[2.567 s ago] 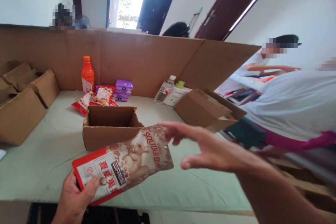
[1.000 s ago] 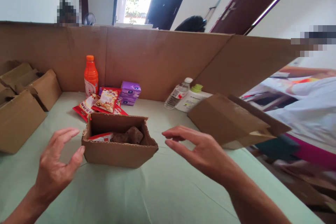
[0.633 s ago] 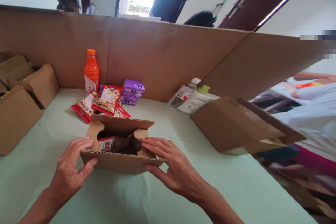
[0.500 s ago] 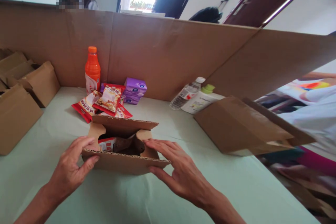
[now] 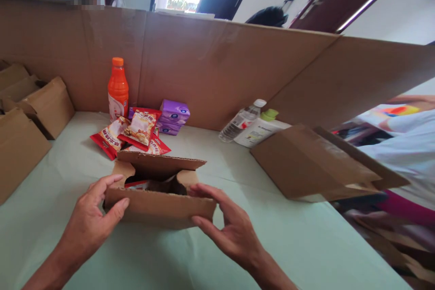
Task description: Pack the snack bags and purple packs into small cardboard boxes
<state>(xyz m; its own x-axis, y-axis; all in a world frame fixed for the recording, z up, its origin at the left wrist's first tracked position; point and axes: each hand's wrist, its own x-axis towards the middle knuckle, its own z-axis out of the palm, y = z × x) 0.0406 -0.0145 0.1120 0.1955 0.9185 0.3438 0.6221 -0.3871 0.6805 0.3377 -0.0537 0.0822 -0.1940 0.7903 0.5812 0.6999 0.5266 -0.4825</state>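
Observation:
A small cardboard box (image 5: 159, 206) sits on the pale green table in front of me, its flaps partly folded in. Inside I glimpse a brown and red snack bag (image 5: 152, 186). My left hand (image 5: 90, 224) grips the box's left corner, thumb on the near wall and fingers curled over the side flap. My right hand (image 5: 226, 226) pinches the right corner, with the forefinger on the right side flap and the thumb under the near flap.
Behind the box lie red snack packets (image 5: 131, 133), an orange drink bottle (image 5: 117, 88), purple packs (image 5: 173, 115), a water bottle (image 5: 241, 120) and a white lotion bottle (image 5: 260, 129). More cardboard boxes stand left (image 5: 20, 145) and right (image 5: 306, 163). A cardboard wall (image 5: 210, 68) rings the table. A person in white (image 5: 408, 145) is at right.
The snack bag I held went into the box. Both hands then came onto the box, folded its side flaps inward and now press the near flap up.

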